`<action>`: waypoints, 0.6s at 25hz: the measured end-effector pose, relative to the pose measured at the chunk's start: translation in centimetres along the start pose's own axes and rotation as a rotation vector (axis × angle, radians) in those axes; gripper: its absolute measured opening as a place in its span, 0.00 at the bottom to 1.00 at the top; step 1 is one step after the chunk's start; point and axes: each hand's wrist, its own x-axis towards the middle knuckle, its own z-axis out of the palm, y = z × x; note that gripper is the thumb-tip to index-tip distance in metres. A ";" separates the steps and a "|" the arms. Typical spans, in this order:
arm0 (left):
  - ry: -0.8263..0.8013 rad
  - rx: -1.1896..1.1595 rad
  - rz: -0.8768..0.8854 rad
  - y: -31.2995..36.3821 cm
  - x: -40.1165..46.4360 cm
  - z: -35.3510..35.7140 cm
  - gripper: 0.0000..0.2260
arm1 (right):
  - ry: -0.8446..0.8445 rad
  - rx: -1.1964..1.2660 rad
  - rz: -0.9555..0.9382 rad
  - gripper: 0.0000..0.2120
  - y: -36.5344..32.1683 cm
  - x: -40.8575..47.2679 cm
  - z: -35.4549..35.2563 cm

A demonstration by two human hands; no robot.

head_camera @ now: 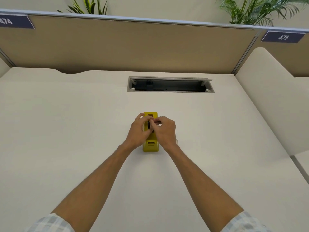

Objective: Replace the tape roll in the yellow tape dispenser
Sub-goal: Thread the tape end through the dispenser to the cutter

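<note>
Steadying the small yellow plastic tape dispenser [150,144] with your left hand [139,130], you have it standing lengthwise on the pale cream desk [66,131], its short end toward you, well near of the open grey cable tray [170,84]. Your left hand wraps its left flank, fingers curled over the top, clamped on the body. Your right hand [164,129] comes in from the right, thumb and forefinger pinched together over the dark slot in the middle; I cannot tell whether they hold the roll's core or only tape. The roll itself is hidden under both hands. Expect the dispenser to be light, stiff and smooth-sided, likely to skid or tip if you pull upward, so keep pressing it down. Grip the roll by its hub, not the sticky outer wrap.
</note>
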 end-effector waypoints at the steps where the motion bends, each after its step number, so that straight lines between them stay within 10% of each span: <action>1: 0.008 0.005 -0.014 0.2 0.0 0.0 0.14 | -0.001 0.002 0.000 0.09 0.0 -0.1 0.0; 15: 0.004 0.200 0.008 -0.1 0.1 0.2 0.25 | 0.002 0.007 0.008 0.11 0.1 -0.1 0.2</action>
